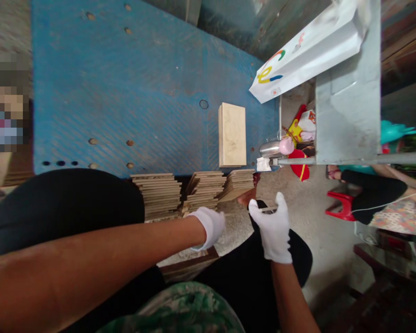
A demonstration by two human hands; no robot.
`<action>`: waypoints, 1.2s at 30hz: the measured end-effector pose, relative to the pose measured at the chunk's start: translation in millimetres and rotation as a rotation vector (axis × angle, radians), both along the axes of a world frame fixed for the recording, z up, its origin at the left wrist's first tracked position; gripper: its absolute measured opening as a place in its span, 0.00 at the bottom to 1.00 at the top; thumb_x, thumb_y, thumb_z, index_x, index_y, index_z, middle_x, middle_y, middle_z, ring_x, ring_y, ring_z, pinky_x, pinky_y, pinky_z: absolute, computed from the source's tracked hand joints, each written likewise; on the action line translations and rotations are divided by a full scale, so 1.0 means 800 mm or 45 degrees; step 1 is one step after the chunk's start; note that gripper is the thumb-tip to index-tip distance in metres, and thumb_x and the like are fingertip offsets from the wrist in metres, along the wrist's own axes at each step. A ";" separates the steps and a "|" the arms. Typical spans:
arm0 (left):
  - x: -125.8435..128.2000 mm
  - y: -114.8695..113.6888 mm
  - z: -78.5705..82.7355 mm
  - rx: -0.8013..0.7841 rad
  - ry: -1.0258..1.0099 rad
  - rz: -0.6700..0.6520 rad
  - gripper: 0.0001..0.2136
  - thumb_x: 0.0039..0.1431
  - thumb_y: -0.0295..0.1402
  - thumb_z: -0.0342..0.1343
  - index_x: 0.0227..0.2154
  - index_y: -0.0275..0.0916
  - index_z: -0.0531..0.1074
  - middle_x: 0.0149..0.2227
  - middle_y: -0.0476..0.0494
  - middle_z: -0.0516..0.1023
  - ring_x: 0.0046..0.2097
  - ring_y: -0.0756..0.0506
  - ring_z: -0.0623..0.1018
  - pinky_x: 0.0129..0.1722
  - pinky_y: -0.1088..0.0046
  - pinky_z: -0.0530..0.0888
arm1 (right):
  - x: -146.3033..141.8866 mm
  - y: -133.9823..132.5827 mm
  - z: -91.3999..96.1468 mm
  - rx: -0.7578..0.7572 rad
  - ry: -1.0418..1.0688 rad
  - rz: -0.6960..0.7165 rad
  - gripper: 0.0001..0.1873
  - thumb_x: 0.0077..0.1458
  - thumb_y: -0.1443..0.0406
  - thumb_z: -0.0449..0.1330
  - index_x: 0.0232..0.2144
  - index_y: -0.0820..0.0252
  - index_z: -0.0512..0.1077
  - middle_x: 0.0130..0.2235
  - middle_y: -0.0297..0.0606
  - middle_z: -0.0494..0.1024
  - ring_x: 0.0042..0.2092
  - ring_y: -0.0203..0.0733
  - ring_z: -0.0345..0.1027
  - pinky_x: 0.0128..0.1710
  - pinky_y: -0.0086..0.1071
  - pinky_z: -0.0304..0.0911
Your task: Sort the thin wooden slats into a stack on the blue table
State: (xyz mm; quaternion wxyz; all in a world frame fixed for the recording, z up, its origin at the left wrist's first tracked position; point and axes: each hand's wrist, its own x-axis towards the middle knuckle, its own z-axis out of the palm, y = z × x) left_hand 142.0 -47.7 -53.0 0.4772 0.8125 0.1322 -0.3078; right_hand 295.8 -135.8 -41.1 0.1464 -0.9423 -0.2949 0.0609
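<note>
My right hand (272,229), in a white glove, is closed on a thin flat panel (268,209) seen nearly edge-on between thumb and fingers. My left hand (211,226), also gloved in white, is curled closed in front of the stacks; its fingertips are blurred and what they may hold is hidden. Just beyond it, thin pale panels stand in a left stack (157,194), a middle stack (204,187) and a right stack (239,182) below the table edge. A neat pile of pale rectangular panels (233,135) lies on the blue table.
The blue table (152,83) has several holes. A white paper bag (308,51) lies across its right end, near a metal flask (270,148) with a pink lid. A grey metal surface (348,106) stands to the right. Beyond, a person sits near a red stool (341,206).
</note>
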 end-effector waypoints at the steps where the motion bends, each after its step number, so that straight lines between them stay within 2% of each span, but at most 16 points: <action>1: 0.000 0.000 -0.003 -0.002 0.071 -0.100 0.28 0.43 0.22 0.63 0.52 0.26 0.70 0.42 0.20 0.77 0.45 0.28 0.78 0.42 0.52 0.75 | 0.005 -0.002 -0.012 -0.054 -0.065 0.071 0.53 0.38 0.47 0.65 0.61 0.70 0.57 0.54 0.55 0.65 0.55 0.54 0.63 0.56 0.44 0.60; 2: 0.000 0.000 -0.006 -0.014 0.115 -0.169 0.24 0.41 0.20 0.63 0.46 0.28 0.75 0.40 0.21 0.78 0.44 0.27 0.78 0.42 0.50 0.74 | 0.010 -0.002 -0.023 -0.111 -0.092 0.124 0.53 0.38 0.47 0.65 0.61 0.71 0.56 0.55 0.57 0.64 0.56 0.56 0.61 0.56 0.45 0.59; 4: 0.000 0.000 -0.012 -0.037 0.135 -0.211 0.18 0.40 0.19 0.64 0.39 0.30 0.79 0.37 0.22 0.79 0.43 0.26 0.78 0.40 0.48 0.75 | 0.019 -0.001 -0.045 -0.235 -0.055 0.165 0.55 0.38 0.48 0.65 0.63 0.70 0.53 0.57 0.59 0.60 0.57 0.58 0.59 0.56 0.46 0.58; 8: 0.002 0.003 -0.015 0.005 0.072 -0.151 0.16 0.47 0.21 0.60 0.41 0.29 0.79 0.38 0.23 0.79 0.42 0.28 0.79 0.39 0.49 0.75 | 0.034 0.000 -0.081 -0.440 0.032 0.075 0.59 0.35 0.48 0.66 0.64 0.67 0.49 0.59 0.59 0.55 0.58 0.60 0.57 0.56 0.45 0.57; 14: 0.004 0.006 -0.015 0.048 0.017 -0.189 0.17 0.44 0.21 0.62 0.41 0.28 0.79 0.41 0.23 0.78 0.42 0.25 0.78 0.37 0.46 0.75 | 0.051 0.002 -0.120 -0.469 0.056 0.109 0.56 0.36 0.48 0.66 0.62 0.67 0.52 0.56 0.56 0.59 0.56 0.57 0.58 0.56 0.41 0.58; 20: -0.004 0.020 -0.006 0.032 0.075 -0.165 0.17 0.45 0.22 0.62 0.42 0.28 0.78 0.40 0.22 0.78 0.42 0.27 0.78 0.38 0.50 0.75 | 0.069 0.010 -0.155 -0.469 0.023 0.141 0.59 0.34 0.48 0.66 0.62 0.75 0.49 0.54 0.60 0.60 0.58 0.60 0.53 0.58 0.41 0.54; 24: -0.003 0.025 -0.007 0.039 0.068 -0.146 0.15 0.47 0.23 0.61 0.41 0.30 0.79 0.40 0.23 0.79 0.42 0.28 0.79 0.38 0.51 0.76 | 0.076 0.008 -0.165 -0.466 0.068 0.157 0.62 0.32 0.46 0.67 0.62 0.75 0.48 0.54 0.60 0.60 0.58 0.61 0.53 0.58 0.43 0.54; 30: 0.002 0.026 -0.007 0.009 0.084 -0.131 0.17 0.44 0.23 0.63 0.41 0.29 0.78 0.40 0.22 0.78 0.42 0.28 0.78 0.39 0.50 0.75 | 0.072 0.005 -0.170 -0.380 0.120 0.146 0.64 0.30 0.46 0.68 0.62 0.71 0.47 0.55 0.58 0.61 0.58 0.60 0.55 0.58 0.45 0.55; 33: 0.002 0.027 -0.005 0.015 0.100 -0.124 0.18 0.43 0.22 0.64 0.41 0.28 0.78 0.41 0.22 0.78 0.43 0.27 0.78 0.39 0.50 0.75 | 0.075 0.006 -0.162 -0.335 0.148 0.173 0.59 0.32 0.46 0.68 0.61 0.69 0.51 0.55 0.56 0.62 0.58 0.58 0.56 0.56 0.45 0.58; 36: 0.002 0.025 -0.005 0.028 0.081 -0.111 0.18 0.42 0.21 0.64 0.40 0.29 0.79 0.41 0.21 0.78 0.43 0.26 0.78 0.39 0.49 0.75 | 0.076 0.018 -0.145 -0.250 0.074 0.178 0.51 0.40 0.45 0.64 0.59 0.67 0.56 0.56 0.55 0.62 0.58 0.56 0.56 0.56 0.44 0.59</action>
